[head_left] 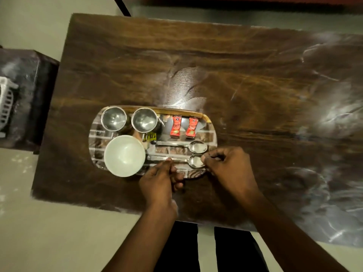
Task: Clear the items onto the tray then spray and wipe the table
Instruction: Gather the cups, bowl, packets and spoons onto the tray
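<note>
A shiny oval tray (213,135) lies on the dark wooden table (216,65). On it stand two steel cups (114,118) (144,119), a white bowl (124,155), two red sachets (175,127) (191,128) and two steel spoons. The far spoon (197,146) lies flat. The near spoon (194,161) is held at both ends: my left hand (159,181) pinches its handle and my right hand (229,167) touches its bowl with the fingertips.
A dark side table (23,99) with a white plastic basket (6,103) stands to the left. Wet streaks shine on the table's right half (324,114). Pale floor surrounds the table; my legs are at the near edge.
</note>
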Available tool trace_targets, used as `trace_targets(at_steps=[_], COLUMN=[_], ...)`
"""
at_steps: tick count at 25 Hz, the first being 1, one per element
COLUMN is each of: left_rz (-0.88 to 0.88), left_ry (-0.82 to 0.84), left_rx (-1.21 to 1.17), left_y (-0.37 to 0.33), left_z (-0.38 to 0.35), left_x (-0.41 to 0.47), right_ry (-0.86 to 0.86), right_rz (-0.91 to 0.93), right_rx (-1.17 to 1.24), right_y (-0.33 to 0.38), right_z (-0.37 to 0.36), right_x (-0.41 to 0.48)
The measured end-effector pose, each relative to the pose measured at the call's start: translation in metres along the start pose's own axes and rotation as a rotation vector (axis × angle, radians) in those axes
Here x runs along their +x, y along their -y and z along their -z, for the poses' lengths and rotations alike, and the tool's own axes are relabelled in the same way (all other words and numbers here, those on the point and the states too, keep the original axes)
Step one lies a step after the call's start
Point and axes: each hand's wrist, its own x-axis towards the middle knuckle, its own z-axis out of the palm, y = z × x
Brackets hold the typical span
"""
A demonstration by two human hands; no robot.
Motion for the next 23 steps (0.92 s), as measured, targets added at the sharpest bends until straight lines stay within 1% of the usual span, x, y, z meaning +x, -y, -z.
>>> trace_targets(at_steps=[3,8,12,18,21,23], left_rz=[0.067,0.084,0.07,0.055,0.034,0.004], left_ry=[0.013,0.028,0.024,0.01,0.008,-0.003], left_rx=[0.029,0.065,0.086,0.099,0.066,0.085], left_y=[0.001,0.004,0.001,0.001,0.002,0.0], left_z=[0.005,0.006,0.004,0.003,0.005,0.014], left_x=[0.003,0.01,0.011,0.014,0.014,0.009], right_ry=[-0.004,-0.052,-0.067,-0.042,-0.026,-0.023], right_rz=[0.012,0.015,0.0,0.006,0.002,0.007], right_rx=[-0.087,-0.111,-0.084,-0.019,0.008,0.032], right_y=[-0.001,-0.004,-0.005,-0.006,-0.006,-0.004], right_z=[-0.003,-0.008,-0.011,-0.009,-0.005,-0.002], right_x=[-0.001,-0.002,-0.002,-0.004,-0.005,-0.007])
